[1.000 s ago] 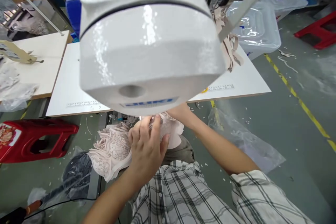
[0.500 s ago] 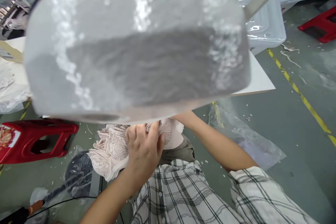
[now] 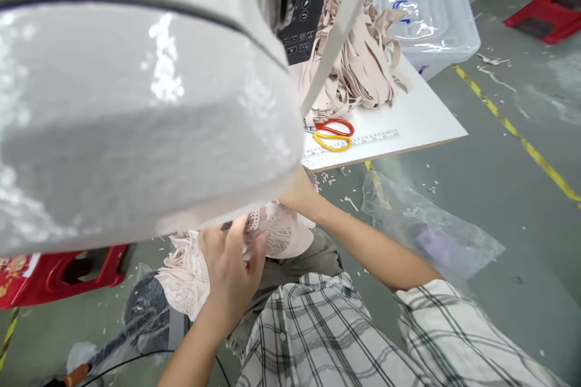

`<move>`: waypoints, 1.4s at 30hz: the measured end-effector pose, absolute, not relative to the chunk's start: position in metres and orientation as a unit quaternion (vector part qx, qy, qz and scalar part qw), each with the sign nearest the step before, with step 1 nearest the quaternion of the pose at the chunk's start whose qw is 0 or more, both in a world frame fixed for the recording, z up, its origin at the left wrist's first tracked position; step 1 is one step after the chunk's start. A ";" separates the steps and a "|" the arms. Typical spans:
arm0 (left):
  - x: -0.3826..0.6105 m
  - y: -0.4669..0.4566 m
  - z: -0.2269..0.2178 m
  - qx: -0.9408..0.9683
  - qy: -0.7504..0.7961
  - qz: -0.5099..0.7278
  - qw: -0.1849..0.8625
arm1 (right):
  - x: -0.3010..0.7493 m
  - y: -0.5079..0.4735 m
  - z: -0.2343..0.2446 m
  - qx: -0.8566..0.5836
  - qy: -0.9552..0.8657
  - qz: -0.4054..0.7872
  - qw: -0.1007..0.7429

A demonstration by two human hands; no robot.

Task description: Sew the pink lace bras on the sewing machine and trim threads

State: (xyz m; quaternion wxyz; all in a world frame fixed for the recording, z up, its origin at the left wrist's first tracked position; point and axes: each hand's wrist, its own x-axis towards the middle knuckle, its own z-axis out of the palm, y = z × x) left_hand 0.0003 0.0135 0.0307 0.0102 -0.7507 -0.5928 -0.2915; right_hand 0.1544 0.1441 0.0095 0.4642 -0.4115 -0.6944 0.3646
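Observation:
A pale pink lace bra (image 3: 279, 233) lies across my lap beneath the machine head. My left hand (image 3: 231, 266) is on its left part, fingers bent over the lace and the thumb at the near side, closed on the fabric. At the bra's far right edge is my right hand (image 3: 297, 190); its fingers are hidden behind the machine's lower edge. A big grey-white machine head (image 3: 149, 133), blurred and close to the camera, covers the upper left. More pale lace pieces (image 3: 186, 278) hang to the left of my left hand.
On the white tabletop (image 3: 422, 112) lie red-and-yellow-handled scissors (image 3: 333, 135), a clear ruler (image 3: 376, 138) and a heap of beige straps (image 3: 363, 63). Translucent bins (image 3: 431, 18) stand behind. Red stools (image 3: 86, 275) flank the area. A plastic bag (image 3: 436, 236) lies on the floor.
My view has shifted, so the machine head sits further left and the scissors, ruler and straps now show. My left hand's fingers have spread a little; both hands stay at the bra.

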 end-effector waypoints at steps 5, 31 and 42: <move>-0.016 0.019 0.019 -0.656 -0.633 -0.363 -0.194 | 0.165 0.127 -0.005 -0.437 -0.636 0.394 0.499; -0.013 0.015 0.023 -0.594 -0.667 -0.383 -0.238 | 0.179 0.081 -0.013 -0.398 -0.673 0.438 0.444; -0.019 0.022 0.019 -0.537 -0.650 -0.422 -0.334 | 0.223 0.076 -0.045 -0.429 -0.782 0.343 0.295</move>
